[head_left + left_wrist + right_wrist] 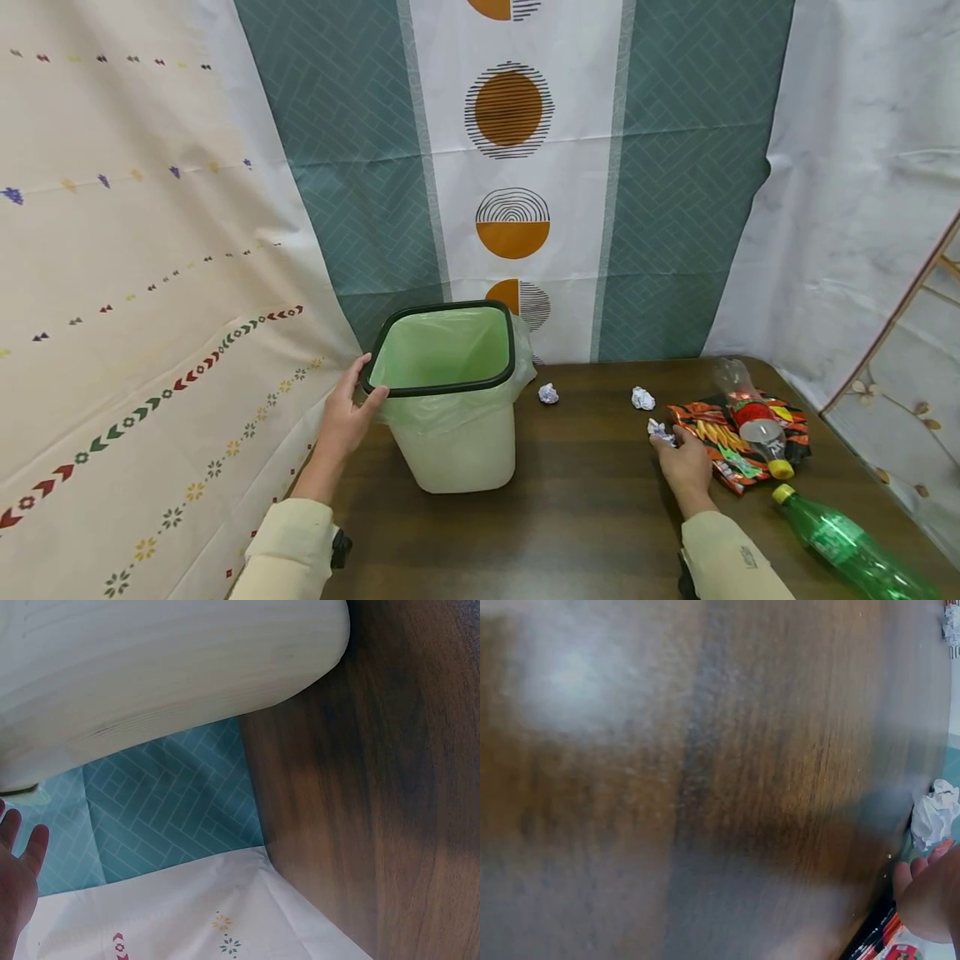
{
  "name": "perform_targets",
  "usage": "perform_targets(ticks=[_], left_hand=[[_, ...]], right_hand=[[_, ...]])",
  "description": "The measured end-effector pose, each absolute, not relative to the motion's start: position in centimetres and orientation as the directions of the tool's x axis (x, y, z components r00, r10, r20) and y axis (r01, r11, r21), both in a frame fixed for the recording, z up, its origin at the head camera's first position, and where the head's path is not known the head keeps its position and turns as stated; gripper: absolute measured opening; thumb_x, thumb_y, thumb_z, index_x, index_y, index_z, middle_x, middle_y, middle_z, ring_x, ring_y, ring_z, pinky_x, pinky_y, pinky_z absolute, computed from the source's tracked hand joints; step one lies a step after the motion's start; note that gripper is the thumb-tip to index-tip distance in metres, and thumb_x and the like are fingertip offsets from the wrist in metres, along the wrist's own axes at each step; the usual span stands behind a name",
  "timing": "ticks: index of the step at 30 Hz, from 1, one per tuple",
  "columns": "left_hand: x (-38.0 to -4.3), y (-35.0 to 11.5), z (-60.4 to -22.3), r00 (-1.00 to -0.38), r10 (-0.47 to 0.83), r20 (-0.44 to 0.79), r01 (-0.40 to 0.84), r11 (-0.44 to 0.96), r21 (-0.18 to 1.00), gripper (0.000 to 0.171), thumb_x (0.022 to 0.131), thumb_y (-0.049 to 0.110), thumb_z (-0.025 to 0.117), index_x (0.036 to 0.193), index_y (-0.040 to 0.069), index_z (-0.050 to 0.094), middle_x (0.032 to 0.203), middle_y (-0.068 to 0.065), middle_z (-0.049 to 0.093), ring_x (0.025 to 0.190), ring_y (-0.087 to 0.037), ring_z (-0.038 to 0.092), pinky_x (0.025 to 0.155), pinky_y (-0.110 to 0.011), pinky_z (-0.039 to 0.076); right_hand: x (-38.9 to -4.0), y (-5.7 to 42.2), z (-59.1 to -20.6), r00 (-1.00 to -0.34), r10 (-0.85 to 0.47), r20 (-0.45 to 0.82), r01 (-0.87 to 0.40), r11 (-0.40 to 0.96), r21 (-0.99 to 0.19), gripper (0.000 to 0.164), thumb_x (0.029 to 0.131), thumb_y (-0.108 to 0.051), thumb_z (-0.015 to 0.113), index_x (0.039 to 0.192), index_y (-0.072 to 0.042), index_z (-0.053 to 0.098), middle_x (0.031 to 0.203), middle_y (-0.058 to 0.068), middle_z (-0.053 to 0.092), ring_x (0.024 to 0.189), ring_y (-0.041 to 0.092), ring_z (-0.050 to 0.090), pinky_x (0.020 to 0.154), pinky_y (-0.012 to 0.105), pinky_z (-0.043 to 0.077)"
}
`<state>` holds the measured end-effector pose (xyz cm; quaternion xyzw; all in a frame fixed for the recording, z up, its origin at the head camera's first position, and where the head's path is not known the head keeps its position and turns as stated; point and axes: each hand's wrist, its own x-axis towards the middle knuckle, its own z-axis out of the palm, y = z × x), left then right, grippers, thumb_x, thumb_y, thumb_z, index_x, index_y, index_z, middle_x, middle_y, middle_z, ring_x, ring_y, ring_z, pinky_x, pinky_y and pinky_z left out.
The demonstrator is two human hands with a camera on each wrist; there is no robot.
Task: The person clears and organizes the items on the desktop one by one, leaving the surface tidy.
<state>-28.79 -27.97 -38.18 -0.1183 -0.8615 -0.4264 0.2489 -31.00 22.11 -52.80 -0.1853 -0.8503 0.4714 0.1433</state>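
A pale waste bin (457,454) with a black rim and green liner bag (431,412) stands upright on the table. My left hand (347,421) rests against the rim's near left corner, thumb in front and fingers along the side; in the left wrist view its fingers (34,847) look fairly straight. My right hand (686,467) is low over the table, with a crumpled paper ball (660,431) between thumb and fingers. A second paper ball (642,398) lies just beyond, and a third paper ball (548,393) sits beside the bin.
Right of my right hand lies an orange-and-black snack packet (720,437) with a clear bottle (757,421) on it. A green bottle (847,542) lies nearer the table's right edge. Patterned cloth (352,150) hangs behind the brown table (585,500).
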Motion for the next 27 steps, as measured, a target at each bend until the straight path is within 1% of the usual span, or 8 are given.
perform_targets(ticks=[7,14,21,27], left_hand=[[-28.8,-27.8,-38.2,-0.851,-0.007,0.525,0.411,0.612,0.676,0.065,0.095,0.032,0.058,0.152,0.008,0.038,0.151,-0.023,0.040,0.134,-0.040,0.042,0.108,-0.056,0.032],[-28.8,-27.9,-38.2,-0.848,-0.012,0.529,0.412,0.612,0.675,0.065,0.096,0.033,0.058,0.152,0.007,0.038,0.151,-0.022,0.040,0.134,-0.039,0.042,0.109,-0.056,0.031],[-28.8,-27.9,-38.1,-0.860,-0.001,0.510,0.408,0.598,0.690,0.066,0.097,0.036,0.056,0.153,0.008,0.036,0.152,-0.022,0.038,0.136,-0.038,0.041,0.109,-0.057,0.031],[-28.7,-27.8,-38.0,-0.863,0.003,0.505,0.408,0.591,0.696,0.067,0.097,0.038,0.056,0.153,0.007,0.036,0.153,-0.021,0.037,0.137,-0.038,0.040,0.109,-0.057,0.030]], right_hand=[[-31.4,22.3,-53.3,-0.892,0.440,0.106,0.169,0.541,-0.824,0.053,0.092,-0.018,0.064,0.131,0.015,0.050,0.130,0.039,0.050,0.119,0.056,0.044,0.100,0.062,0.033],[-31.8,22.0,-53.6,-0.888,0.450,0.092,0.195,0.552,-0.811,0.051,0.092,-0.017,0.062,0.131,0.014,0.051,0.131,0.038,0.050,0.116,0.058,0.044,0.099,0.063,0.033],[-32.2,21.7,-53.9,-0.870,0.476,0.124,0.208,0.585,-0.783,0.040,0.091,-0.013,0.064,0.123,0.011,0.060,0.124,0.036,0.056,0.110,0.057,0.049,0.094,0.063,0.036],[-32.4,21.7,-54.0,-0.867,0.486,0.113,0.223,0.580,-0.784,0.034,0.092,-0.012,0.062,0.119,0.010,0.064,0.120,0.033,0.060,0.105,0.054,0.052,0.090,0.061,0.038]])
